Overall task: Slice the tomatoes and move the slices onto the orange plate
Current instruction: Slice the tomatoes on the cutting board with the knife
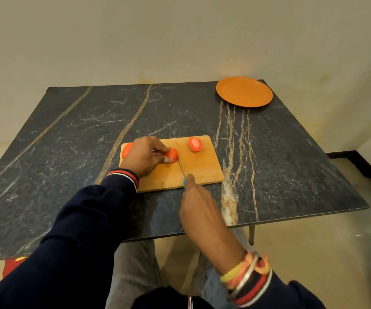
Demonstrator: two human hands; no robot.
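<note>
Counter: a dark marbled counter (pixel 68 141) with tan veins carried everything.
Board: a wooden cutting board (pixel 202 170) lay near the front edge.
Left grip: the left grip (pixel 145 156) rested on the board, fingers and thumb curled round a tomato piece (pixel 172 153).
Right grip: the right grip (pixel 199 204) held a knife (pixel 181 167) by its teal handle, with the thin blade reaching to the right side of the piece.
Tomato half: a tomato half (pixel 195 144) lay cut face up on the board's far right part, apart from both grips.
Other tomato: another tomato (pixel 127 150) sat at the board's left end, partly hidden by the left grip.
Plate: the orange plate (pixel 244 91) sat at the far right corner, well apart from the board.
Wrists: a dark sleeve (pixel 86 219) covered the left arm, and bangles (pixel 249 275) ringed the right wrist.
</note>
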